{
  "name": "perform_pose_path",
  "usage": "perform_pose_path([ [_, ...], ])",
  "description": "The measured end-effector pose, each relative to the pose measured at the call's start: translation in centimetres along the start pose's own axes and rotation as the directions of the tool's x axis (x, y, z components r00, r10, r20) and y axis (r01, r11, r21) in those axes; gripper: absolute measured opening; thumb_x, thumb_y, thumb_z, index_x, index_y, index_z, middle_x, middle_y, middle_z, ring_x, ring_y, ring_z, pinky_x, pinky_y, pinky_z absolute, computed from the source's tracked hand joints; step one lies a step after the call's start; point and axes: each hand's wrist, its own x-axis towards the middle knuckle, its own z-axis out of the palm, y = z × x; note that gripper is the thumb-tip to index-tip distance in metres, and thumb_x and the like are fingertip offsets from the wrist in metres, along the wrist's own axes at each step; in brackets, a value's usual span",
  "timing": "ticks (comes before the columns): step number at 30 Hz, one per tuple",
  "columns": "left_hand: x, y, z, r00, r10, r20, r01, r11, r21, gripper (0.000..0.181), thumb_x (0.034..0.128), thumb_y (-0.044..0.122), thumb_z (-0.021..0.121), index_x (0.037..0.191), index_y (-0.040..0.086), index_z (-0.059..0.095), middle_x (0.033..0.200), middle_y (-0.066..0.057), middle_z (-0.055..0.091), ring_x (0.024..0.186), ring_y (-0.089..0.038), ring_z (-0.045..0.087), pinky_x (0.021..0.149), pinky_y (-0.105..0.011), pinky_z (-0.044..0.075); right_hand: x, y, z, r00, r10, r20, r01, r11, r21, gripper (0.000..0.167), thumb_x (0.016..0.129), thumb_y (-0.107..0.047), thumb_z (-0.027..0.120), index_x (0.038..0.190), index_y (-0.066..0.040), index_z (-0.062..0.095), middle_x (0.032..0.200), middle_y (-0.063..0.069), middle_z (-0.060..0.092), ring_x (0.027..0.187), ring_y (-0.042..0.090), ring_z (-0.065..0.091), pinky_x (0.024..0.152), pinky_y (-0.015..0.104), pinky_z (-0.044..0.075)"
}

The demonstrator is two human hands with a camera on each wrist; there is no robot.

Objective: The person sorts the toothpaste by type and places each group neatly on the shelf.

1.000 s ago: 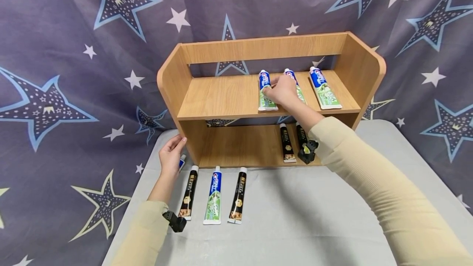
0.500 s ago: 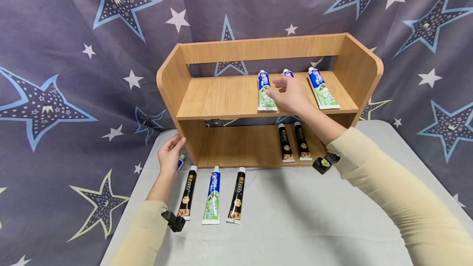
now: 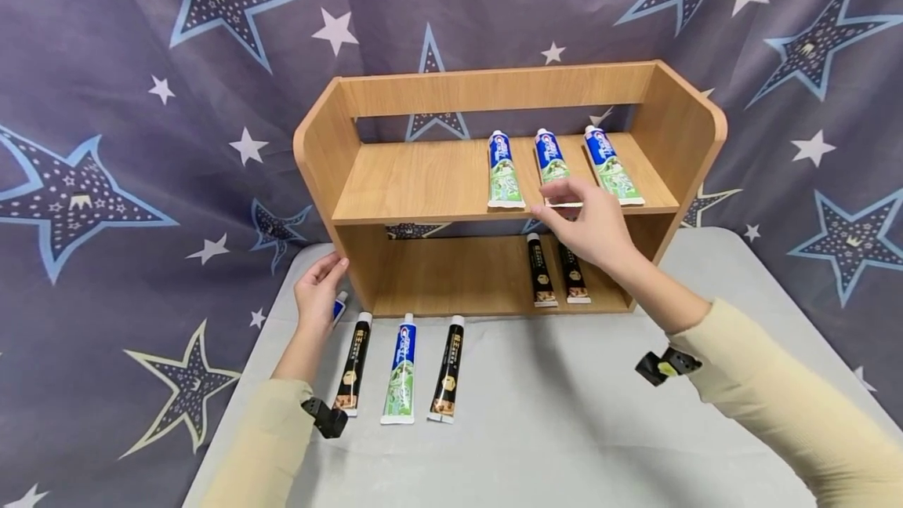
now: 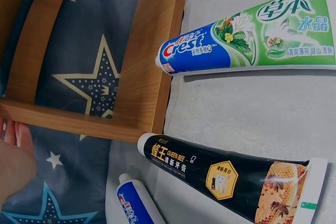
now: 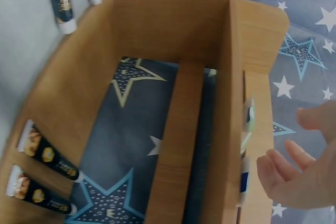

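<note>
My right hand (image 3: 592,226) is just in front of the upper shelf's edge, thumb and fingers apart with nothing between them. Behind it, a blue-and-green toothpaste tube (image 3: 549,154) lies on the shelf, its lower end partly covered by the fingers. A matching toothpaste tube lies on either side, one to the left (image 3: 504,171) and one to the right (image 3: 611,167). My left hand (image 3: 319,292) touches the outer left side of the wooden shelf unit (image 3: 416,179); the left wrist view shows its fingers (image 4: 23,135) partly hidden behind the panel.
Two black toothpaste tubes (image 3: 541,273) lie on the lower shelf at right. On the grey table (image 3: 529,429) in front lie a black tube (image 3: 355,367), a blue-and-green tube (image 3: 400,375) and another black tube (image 3: 447,371). A blue tube (image 3: 340,307) is partly hidden beside my left hand.
My right hand has let go of the left toothpaste tube on the upper shelf and drawn back, down and to the right. The middle tube shows more now. My left hand stays put.
</note>
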Motion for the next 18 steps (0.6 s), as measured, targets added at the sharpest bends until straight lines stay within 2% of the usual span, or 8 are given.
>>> perform_pose_path([
  [2, 0.1, 0.1, 0.1, 1.0, -0.002, 0.001, 0.002, 1.0, -0.011, 0.014, 0.0877, 0.011, 0.069, 0.101, 0.01, 0.067, 0.075, 0.024, 0.068, 0.077, 0.007, 0.065, 0.074, -0.008, 0.054, -0.9, 0.6, -0.1, 1.0, -0.015, -0.01, 0.014, 1.0, -0.006, 0.034, 0.089, -0.021, 0.069, 0.115, 0.0, 0.062, 0.113, 0.02, 0.068, 0.101, 0.033, 0.067, 0.089, 0.046, 0.056],
  [5, 0.1, 0.1, -0.1, 1.0, 0.007, 0.014, -0.007, 1.0, -0.014, 0.017, 0.0883, 0.011, 0.068, 0.104, 0.007, 0.066, 0.075, 0.023, 0.069, 0.076, 0.006, 0.066, 0.074, -0.009, 0.055, -2.2, 1.5, -0.2, 0.999, -0.03, -0.026, 0.03, 0.999, -0.021, 0.034, 0.087, -0.022, 0.071, 0.115, -0.004, 0.063, 0.111, 0.016, 0.07, 0.098, 0.032, 0.068, 0.087, 0.044, 0.056],
  [7, 0.0, 0.0, -0.4, 1.0, 0.012, 0.027, -0.012, 1.0, -0.015, 0.024, 0.0884, 0.011, 0.068, 0.109, 0.001, 0.065, 0.076, 0.022, 0.069, 0.076, 0.005, 0.067, 0.075, -0.01, 0.055, -2.9, 2.2, -0.2, 0.998, -0.038, -0.041, 0.037, 0.999, -0.017, 0.033, 0.086, -0.022, 0.073, 0.114, -0.006, 0.065, 0.11, 0.013, 0.07, 0.096, 0.03, 0.069, 0.085, 0.031, 0.057],
  [9, -0.1, -0.1, -0.8, 0.999, 0.012, 0.04, -0.011, 1.0, -0.015, 0.029, 0.0885, 0.01, 0.068, 0.114, -0.004, 0.063, 0.076, 0.021, 0.07, 0.076, 0.004, 0.068, 0.076, -0.012, 0.056, -3.7, 3.0, -0.2, 0.997, -0.052, -0.057, 0.051, 0.999, -0.016, 0.031, 0.085, -0.02, 0.074, 0.112, -0.007, 0.065, 0.108, 0.012, 0.071, 0.094, 0.021, 0.069, 0.082, 0.017, 0.055],
  [12, -0.3, -0.3, -1.7, 0.998, 0.01, 0.055, -0.01, 1.0, -0.012, 0.024, 0.0883, 0.008, 0.068, 0.11, -0.002, 0.065, 0.078, 0.018, 0.071, 0.077, 0.004, 0.068, 0.079, -0.014, 0.057, -4.7, 4.1, -0.3, 0.995, -0.067, -0.078, 0.067, 0.998, -0.003, 0.029, 0.084, -0.017, 0.074, 0.109, -0.006, 0.066, 0.104, 0.012, 0.072, 0.089, 0.001, 0.065, 0.079, 0.002, 0.047],
  [15, -0.6, -0.4, -2.5, 0.997, -0.003, 0.072, 0.005, 1.0, -0.027, 0.014, 0.0882, 0.005, 0.067, 0.101, 0.003, 0.068, 0.08, 0.015, 0.073, 0.076, 0.003, 0.069, 0.078, -0.014, 0.057, -5.6, 5.4, -0.4, 0.994, -0.062, -0.092, 0.064, 0.998, 0.019, 0.027, 0.084, -0.013, 0.074, 0.108, -0.003, 0.066, 0.101, 0.015, 0.072, 0.084, -0.015, 0.057, 0.077, 0.002, 0.048],
  [18, -1.1, -0.3, -3.1, 0.995, -0.029, 0.1, 0.033, 0.999, -0.031, 0.014, 0.0887, 0.004, 0.066, 0.102, 0.001, 0.067, 0.08, 0.014, 0.073, 0.076, 0.001, 0.07, 0.079, -0.016, 0.057, -6.5, 6.7, -0.7, 0.995, -0.031, -0.092, 0.034, 0.999, 0.035, 0.027, 0.084, -0.011, 0.073, 0.108, -0.001, 0.065, 0.1, 0.018, 0.071, 0.082, -0.018, 0.055, 0.077, 0.003, 0.048],
])
